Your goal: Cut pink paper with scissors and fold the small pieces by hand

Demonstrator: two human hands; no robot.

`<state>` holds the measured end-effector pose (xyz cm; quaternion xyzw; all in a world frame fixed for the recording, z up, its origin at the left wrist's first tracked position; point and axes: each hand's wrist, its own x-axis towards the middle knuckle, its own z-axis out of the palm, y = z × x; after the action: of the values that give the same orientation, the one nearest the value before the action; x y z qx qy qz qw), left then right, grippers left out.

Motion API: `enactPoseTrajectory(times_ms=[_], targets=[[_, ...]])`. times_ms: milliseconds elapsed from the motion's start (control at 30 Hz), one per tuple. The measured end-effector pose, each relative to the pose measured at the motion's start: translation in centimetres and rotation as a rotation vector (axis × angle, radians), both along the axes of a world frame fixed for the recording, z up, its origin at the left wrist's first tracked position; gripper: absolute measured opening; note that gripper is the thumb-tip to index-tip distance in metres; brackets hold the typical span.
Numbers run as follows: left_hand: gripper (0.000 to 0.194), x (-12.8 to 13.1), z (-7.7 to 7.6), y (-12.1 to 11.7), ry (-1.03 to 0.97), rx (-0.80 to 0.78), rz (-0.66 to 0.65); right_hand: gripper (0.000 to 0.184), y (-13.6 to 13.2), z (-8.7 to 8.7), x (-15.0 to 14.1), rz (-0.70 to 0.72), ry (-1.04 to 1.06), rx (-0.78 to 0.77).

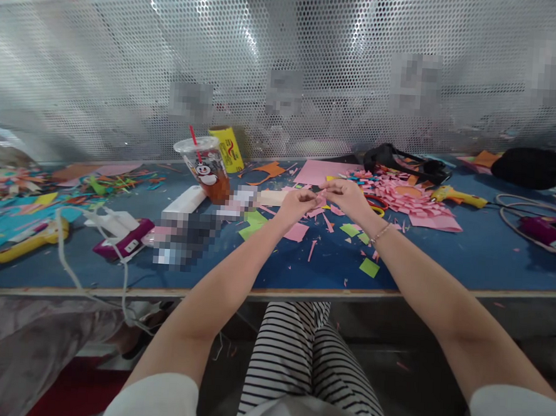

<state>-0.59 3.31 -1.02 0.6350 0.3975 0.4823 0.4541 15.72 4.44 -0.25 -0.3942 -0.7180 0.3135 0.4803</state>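
Note:
My left hand (300,205) and my right hand (346,198) meet over the blue table, fingertips pinched close together. Between them is a small piece of pink paper (321,194), mostly covered by the fingers. Under and around the hands lie pink paper scraps (296,232) and green paper squares (369,267). Just right of my right hand, scissors with red and yellow handles (376,206) are partly hidden. Beyond them spreads a pile of pink fringed paper (401,202). A flat pink sheet (323,172) lies behind the hands.
A lidded drink cup (219,184) with a red straw stands left, before a yellow cylinder (229,150). Yellow glue guns (462,197) lie on both sides. A purple power strip (123,239) trails white cable over the table edge. A perforated metal panel (315,59) rises behind.

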Motion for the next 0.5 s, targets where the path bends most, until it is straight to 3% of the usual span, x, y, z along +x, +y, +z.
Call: enactPoseTrajectory(times_ms=[100,167,233,267,500], targets=[[0.020,-0.2,0.1,0.1,0.009,0.036,0.042,0.029,0.4,0.3,1.8,-0.156,-0.254,0.054],[0.018,-0.3,0.2,0.2,-0.039,0.039,0.083,0.029,1.0,0.0,3.5,-0.345,-0.642,0.067],[0.018,-0.5,0.3,0.3,-0.104,0.022,0.114,0.033,1.5,-0.6,5.2,-0.511,-1.041,-0.083],[0.018,-0.5,0.4,0.3,-0.133,0.008,0.121,0.035,1.8,-0.9,5.8,-0.494,-1.191,-0.151],[0.020,-0.4,0.8,0.0,-0.246,-0.084,0.095,0.043,2.8,-1.7,6.7,-0.463,-1.278,-0.164]])
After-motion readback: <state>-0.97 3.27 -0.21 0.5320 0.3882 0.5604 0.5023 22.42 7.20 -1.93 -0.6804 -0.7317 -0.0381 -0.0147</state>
